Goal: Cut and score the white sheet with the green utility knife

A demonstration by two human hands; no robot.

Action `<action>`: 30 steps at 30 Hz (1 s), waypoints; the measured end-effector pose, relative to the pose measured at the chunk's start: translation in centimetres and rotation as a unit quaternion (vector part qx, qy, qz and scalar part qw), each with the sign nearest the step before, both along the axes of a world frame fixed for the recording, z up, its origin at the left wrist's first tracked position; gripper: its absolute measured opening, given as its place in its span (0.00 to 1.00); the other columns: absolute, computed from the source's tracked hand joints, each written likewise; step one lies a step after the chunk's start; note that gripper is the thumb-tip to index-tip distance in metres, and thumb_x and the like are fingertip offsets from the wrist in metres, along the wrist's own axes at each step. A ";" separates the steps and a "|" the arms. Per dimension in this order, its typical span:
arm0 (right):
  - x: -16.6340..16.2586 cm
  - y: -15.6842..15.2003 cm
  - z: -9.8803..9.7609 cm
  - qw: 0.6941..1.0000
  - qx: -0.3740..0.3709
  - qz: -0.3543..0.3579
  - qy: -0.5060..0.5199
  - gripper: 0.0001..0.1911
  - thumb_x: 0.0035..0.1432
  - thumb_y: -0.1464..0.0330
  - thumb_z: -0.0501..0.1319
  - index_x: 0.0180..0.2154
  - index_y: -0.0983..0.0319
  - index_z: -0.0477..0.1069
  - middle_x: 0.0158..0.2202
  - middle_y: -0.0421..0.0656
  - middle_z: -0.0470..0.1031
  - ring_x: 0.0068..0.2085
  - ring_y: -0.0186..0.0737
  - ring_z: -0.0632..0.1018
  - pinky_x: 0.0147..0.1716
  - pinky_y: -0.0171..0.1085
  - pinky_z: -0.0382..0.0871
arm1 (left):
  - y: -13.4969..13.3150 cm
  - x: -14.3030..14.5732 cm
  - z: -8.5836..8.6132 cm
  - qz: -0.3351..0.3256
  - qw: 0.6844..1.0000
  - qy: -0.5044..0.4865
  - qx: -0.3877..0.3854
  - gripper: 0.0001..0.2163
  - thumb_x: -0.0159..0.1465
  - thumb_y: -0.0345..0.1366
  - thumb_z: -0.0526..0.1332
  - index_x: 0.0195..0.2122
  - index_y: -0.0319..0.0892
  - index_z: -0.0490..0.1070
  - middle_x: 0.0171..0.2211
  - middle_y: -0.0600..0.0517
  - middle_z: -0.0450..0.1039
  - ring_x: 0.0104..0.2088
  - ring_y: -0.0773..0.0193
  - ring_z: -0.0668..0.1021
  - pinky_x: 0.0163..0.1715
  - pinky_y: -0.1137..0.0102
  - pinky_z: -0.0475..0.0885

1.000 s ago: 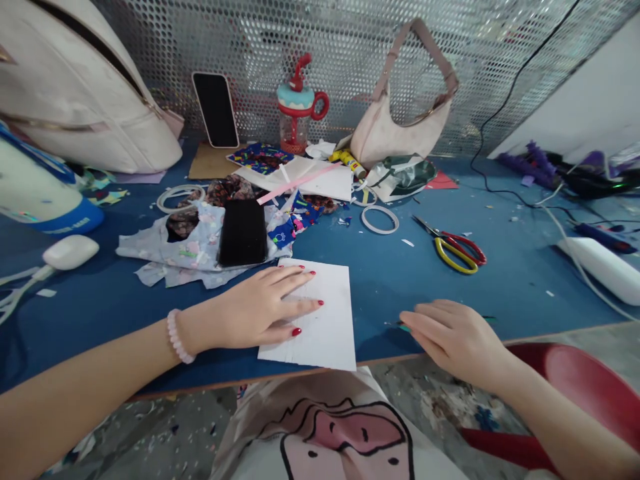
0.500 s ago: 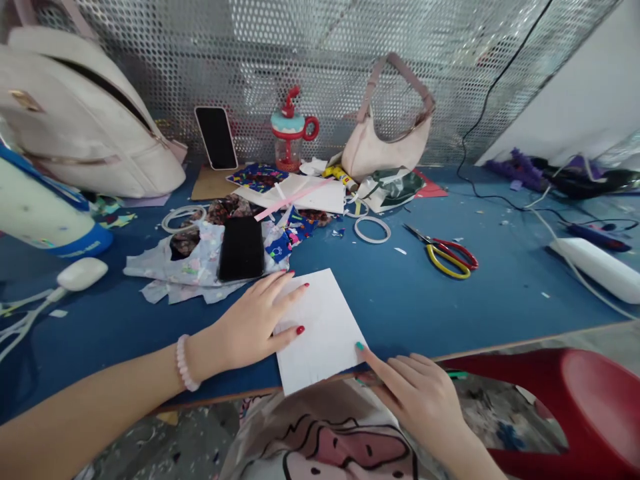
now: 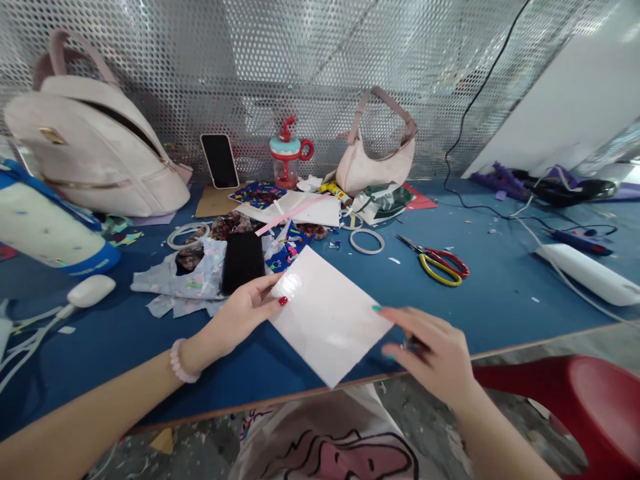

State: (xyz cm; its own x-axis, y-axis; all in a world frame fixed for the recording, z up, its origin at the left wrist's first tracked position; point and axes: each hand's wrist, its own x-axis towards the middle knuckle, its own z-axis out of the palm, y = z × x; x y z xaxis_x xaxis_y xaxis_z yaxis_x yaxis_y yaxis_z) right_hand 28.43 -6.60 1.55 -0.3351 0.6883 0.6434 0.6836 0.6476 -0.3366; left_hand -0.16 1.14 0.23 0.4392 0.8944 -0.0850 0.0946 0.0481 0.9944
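Observation:
A white sheet of paper [image 3: 327,315] is lifted off the blue table [image 3: 490,293], turned cornerwise and tilted. My left hand [image 3: 240,317] pinches its left corner between thumb and fingers. My right hand [image 3: 430,350] grips its right corner and also seems to carry a thin dark tool I cannot make out. Just behind the sheet lie a black phone [image 3: 243,261] and patterned fabric scraps [image 3: 185,277].
Red-and-yellow scissors [image 3: 440,261] and a tape ring [image 3: 367,241] lie right of centre. A pink handbag [image 3: 375,157], a cup [image 3: 287,152], a propped phone [image 3: 220,161] and a backpack [image 3: 100,157] line the mesh wall. A red stool [image 3: 575,407] stands at right.
The sheet lay flat under my left palm; both hands have lifted and rotated it. My right hand came from the table edge to the sheet's right corner.

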 end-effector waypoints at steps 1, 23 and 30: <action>-0.2 0.9 0.9 0.999 -0.023 -0.021 0.030 0.10 0.62 0.67 0.58 0.45 0.59 0.69 0.28 0.40 0.73 0.22 0.32 0.69 0.22 0.33 0.62 | 0.1 0.0 0.0 0.011 0.999 -0.031 -0.008 0.24 0.58 0.44 0.65 0.53 0.40 0.66 0.51 0.45 0.72 0.51 0.54 0.74 0.51 0.62 0.70; -1.6 8.6 1.9 0.905 -0.265 0.137 0.305 0.11 0.58 0.65 0.57 0.44 0.55 0.70 0.26 0.36 0.60 0.19 0.28 0.55 0.17 0.30 0.50 | 1.3 0.0 -1.0 -0.037 0.991 -0.131 -0.008 0.23 0.60 0.38 0.67 0.55 0.43 0.65 0.52 0.47 0.73 0.51 0.56 0.76 0.52 0.63 0.71; -1.7 8.5 2.3 0.940 -0.214 0.109 0.244 0.20 0.58 0.55 0.58 0.48 0.58 0.66 0.32 0.40 0.69 0.26 0.33 0.66 0.22 0.32 0.60 | 1.1 -0.2 -1.2 -0.012 0.993 -0.114 -0.016 0.23 0.60 0.39 0.67 0.55 0.44 0.64 0.53 0.46 0.72 0.51 0.55 0.76 0.52 0.63 0.71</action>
State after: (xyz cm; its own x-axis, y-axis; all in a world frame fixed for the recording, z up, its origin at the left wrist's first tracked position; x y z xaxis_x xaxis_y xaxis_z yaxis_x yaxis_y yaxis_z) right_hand 26.73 1.92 3.87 -0.2353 0.8682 0.4368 0.2480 0.4882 -0.8367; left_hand -0.32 2.21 -0.96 0.4708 0.8822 -0.0101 -0.1314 0.0814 0.9880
